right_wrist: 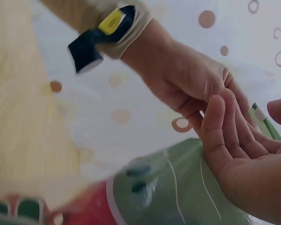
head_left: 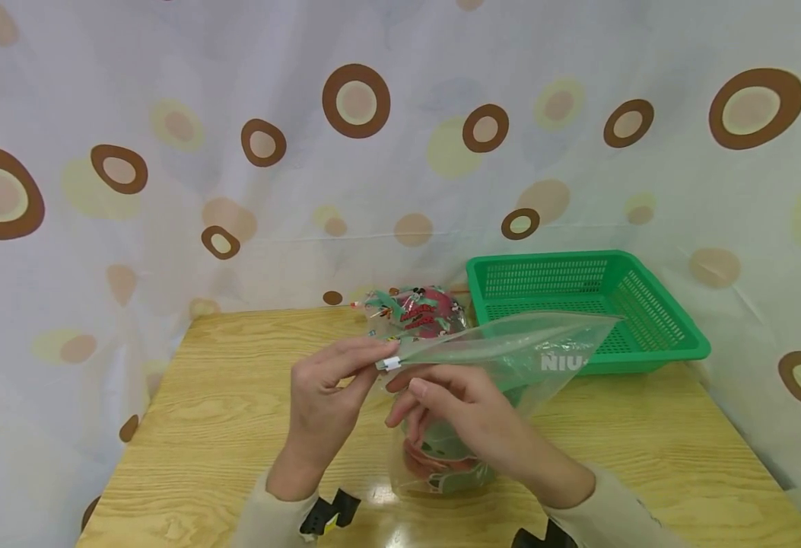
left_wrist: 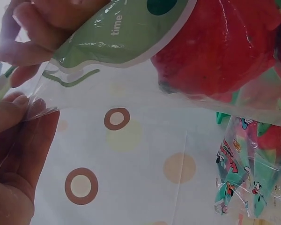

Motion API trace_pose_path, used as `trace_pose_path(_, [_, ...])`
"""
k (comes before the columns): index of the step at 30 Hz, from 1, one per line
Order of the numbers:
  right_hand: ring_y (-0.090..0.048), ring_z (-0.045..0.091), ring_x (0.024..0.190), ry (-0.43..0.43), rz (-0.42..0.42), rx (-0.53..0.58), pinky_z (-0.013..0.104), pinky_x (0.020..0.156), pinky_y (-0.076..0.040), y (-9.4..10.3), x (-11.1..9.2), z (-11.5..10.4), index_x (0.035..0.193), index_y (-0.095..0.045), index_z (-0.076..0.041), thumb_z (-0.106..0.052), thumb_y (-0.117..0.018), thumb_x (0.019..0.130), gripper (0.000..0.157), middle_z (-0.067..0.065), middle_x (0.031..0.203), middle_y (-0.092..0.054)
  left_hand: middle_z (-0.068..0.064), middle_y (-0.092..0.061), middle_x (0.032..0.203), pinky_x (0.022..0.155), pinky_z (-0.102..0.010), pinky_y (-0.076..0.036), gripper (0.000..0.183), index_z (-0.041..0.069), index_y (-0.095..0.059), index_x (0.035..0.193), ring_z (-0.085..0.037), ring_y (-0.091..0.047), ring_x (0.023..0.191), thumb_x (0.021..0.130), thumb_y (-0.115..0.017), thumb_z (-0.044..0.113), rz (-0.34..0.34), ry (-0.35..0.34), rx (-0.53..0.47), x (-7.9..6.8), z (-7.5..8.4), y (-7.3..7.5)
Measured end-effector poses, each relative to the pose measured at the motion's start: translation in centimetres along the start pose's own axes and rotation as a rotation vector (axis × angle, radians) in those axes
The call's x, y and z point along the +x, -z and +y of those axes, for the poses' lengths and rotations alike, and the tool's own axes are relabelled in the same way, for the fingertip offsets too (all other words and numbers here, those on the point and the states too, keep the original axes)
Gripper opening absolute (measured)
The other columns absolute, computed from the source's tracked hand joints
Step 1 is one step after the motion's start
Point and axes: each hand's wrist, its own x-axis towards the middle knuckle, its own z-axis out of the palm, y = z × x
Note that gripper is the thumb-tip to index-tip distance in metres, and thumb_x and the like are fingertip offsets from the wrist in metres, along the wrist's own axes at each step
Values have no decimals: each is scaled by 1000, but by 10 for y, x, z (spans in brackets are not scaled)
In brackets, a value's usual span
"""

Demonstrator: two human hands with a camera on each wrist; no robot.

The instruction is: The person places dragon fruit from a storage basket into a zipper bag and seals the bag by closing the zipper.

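A clear slider zip bag [head_left: 510,346] with white lettering hangs upright over the table, its slider at the left end. My left hand [head_left: 328,403] pinches the bag's top corner beside the white slider [head_left: 389,364]. In front of the bag, just below the zip strip, is my right hand [head_left: 475,415], its fingers loosely bent and its thumb apart from them. Through the plastic show a red part [left_wrist: 215,47] and a green printed part [left_wrist: 126,40] of the contents; their kind is unclear.
Behind the bag lies another clear packet [head_left: 421,312] with cartoon prints and something red inside. A green plastic basket [head_left: 674,356] stands at the back right of the wooden table [head_left: 229,396]. A dotted curtain [head_left: 400,167] hangs along the back.
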Motion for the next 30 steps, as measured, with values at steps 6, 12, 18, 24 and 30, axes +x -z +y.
trace_pose_path(6, [-62, 7, 65, -88, -52, 430, 23, 66, -54, -8, 11, 2, 110, -66, 1, -24, -43, 107, 34, 0, 87, -72, -12, -76, 91, 79, -18, -58, 23, 3, -79, 95, -22, -74, 85, 81, -70, -14, 25, -59, -7, -1, -1, -3])
trace_pose_path(12, [-57, 6, 61, -68, -57, 667, 24, 66, -46, -13, 18, 8, 100, -72, -10, -25, -41, 107, 35, -5, 80, -69, -14, -76, 93, 70, -13, -54, 24, 2, -79, 97, -10, -71, 88, 85, -65, -15, 38, 24, -98, -5, -2, -4])
trace_pose_path(18, [-55, 5, 57, -87, 53, 512, 22, 62, -48, -15, 21, 4, 95, -69, -7, -27, -48, 105, 31, -6, 71, -67, -13, -76, 92, 75, -16, -57, 25, 2, -78, 97, -15, -73, 88, 84, -66, -15, 39, -17, -81, -4, -3, -4])
trace_pose_path(24, [-52, 5, 52, -152, 114, 436, 20, 58, -48, -14, 23, -2, 86, -68, -9, -28, -53, 102, 29, -6, 64, -64, -12, -75, 92, 78, -18, -58, 23, 1, -78, 95, -21, -74, 85, 83, -68, -15, 37, -95, -30, -3, -3, -4])
trace_pose_path(30, [-51, 5, 50, -129, 105, 401, 20, 55, -47, -12, 23, -3, 84, -68, -8, -18, -53, 100, 25, -6, 62, -63, -12, -76, 92, 80, -19, -58, 24, 3, -78, 96, -21, -74, 86, 82, -69, -14, 44, -90, -14, -3, -2, -4])
